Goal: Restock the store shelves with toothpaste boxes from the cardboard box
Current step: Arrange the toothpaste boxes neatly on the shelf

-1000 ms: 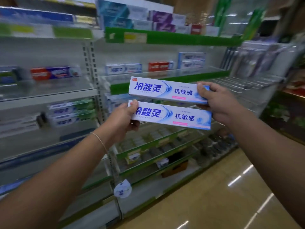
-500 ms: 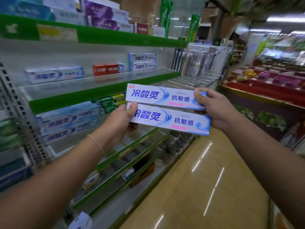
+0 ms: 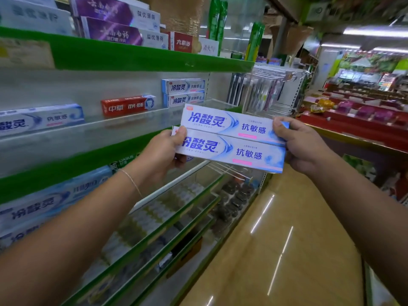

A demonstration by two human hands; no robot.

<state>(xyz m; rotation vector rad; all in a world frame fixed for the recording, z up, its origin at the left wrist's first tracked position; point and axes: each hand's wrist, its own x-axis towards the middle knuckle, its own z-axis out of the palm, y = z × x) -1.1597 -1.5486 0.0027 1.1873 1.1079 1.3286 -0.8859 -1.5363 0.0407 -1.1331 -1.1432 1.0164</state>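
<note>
Lower shelf stock (image 3: 234, 199) blurred (perhaps jars)

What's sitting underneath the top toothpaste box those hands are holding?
A second matching box lies right below the upper box, edges touching. The left hand and right hand cover the boxes' ends, so those cannot be seen.

The top shelf (image 3: 136, 57) has a green front edge. On it lie two purple boxes (image 3: 114, 25), one upon the other, and beside them, toward the far end, a red box (image 3: 182, 41).

The glass shelf (image 3: 92, 129) below carries a white and blue box (image 3: 42, 119) near its close end, a red toothpaste box (image 3: 128, 105) in the middle, and a stack of two white boxes (image 3: 184, 92) at the far end.

On the lower shelf (image 3: 66, 171) lie light blue boxes (image 3: 44, 202), blurred.
</note>
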